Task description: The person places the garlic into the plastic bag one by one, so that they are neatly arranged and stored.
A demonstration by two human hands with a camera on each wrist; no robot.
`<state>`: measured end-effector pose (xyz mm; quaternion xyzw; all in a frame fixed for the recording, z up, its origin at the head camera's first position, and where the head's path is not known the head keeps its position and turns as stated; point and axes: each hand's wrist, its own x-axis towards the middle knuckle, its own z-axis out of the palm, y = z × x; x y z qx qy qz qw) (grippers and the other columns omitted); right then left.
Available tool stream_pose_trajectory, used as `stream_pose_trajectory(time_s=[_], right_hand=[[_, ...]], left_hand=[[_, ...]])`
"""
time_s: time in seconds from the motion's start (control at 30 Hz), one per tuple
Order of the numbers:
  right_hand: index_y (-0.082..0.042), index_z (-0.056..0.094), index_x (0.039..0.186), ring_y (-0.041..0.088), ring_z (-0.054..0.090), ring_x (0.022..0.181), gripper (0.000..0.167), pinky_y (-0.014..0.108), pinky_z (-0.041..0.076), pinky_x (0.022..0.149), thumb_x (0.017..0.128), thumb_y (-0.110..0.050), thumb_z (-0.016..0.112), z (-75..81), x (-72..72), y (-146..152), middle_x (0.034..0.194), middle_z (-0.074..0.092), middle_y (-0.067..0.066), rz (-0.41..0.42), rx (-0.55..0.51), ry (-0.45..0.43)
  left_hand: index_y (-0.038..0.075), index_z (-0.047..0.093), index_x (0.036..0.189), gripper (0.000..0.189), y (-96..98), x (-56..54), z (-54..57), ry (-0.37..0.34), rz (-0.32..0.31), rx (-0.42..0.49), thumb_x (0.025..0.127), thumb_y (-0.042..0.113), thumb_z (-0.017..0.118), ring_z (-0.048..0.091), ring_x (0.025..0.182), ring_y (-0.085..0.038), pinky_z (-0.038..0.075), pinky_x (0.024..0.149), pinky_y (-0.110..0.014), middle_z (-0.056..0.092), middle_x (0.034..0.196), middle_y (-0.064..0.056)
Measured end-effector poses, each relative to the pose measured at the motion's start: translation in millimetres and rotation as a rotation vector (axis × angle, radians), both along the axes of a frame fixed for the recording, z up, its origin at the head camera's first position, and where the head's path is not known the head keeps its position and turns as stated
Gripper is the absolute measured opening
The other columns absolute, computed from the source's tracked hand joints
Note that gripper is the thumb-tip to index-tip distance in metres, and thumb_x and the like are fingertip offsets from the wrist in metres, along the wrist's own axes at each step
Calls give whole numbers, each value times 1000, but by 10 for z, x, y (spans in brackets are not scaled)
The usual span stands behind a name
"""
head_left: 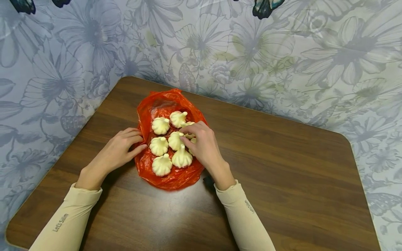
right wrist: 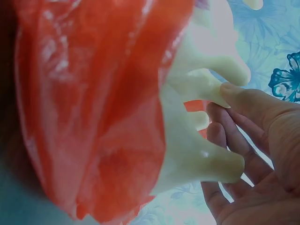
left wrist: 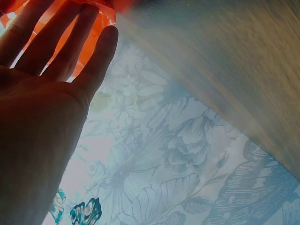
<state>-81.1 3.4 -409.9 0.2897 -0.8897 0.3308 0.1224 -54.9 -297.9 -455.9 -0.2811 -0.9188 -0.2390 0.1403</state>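
Several pale garlic bulbs (head_left: 162,165) lie in an open red plastic bag (head_left: 172,183) on the table. My right hand (head_left: 203,144) reaches over the bag's right side and pinches the stem of a middle garlic bulb (head_left: 174,141) between thumb and fingers. In the right wrist view, the thumb of the right hand (right wrist: 262,126) is on a stem beside the red bag (right wrist: 93,112). My left hand (head_left: 120,148) touches the bag's left edge, its fingers nearly straight. In the left wrist view, red plastic shows behind the left hand (left wrist: 47,89). The right hand hides some bulbs.
The brown wooden table (head_left: 282,167) extends far to the right of the bag. A wall covering with flowers and butterflies (head_left: 251,52) rises behind the table's back edge. A small dark object (head_left: 208,181) lies by the right wrist, partly hidden.
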Motion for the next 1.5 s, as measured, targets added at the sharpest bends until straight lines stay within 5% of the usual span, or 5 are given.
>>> stream_pose_trajectory(time_s=[0.67, 1.5], right_hand=[[-11, 83, 108, 22, 66, 97, 16, 36, 57, 83, 94, -17, 82, -43, -47, -140, 106, 80, 4, 21, 36, 77], [-9, 82, 108, 19, 69, 99, 19, 35, 58, 85, 91, -16, 85, 13, -78, -90, 107, 80, 3, 20, -6, 14]], left_hand=[[-1, 77, 100, 17, 9, -2, -10, 5, -13, 6, 89, 11, 83, 65, 112, -38, 52, 100, -58, 76, 110, -19], [-1, 77, 100, 17, -18, -9, -17, -3, -12, 2, 90, 11, 83, 65, 113, -38, 52, 101, -58, 76, 110, -19]])
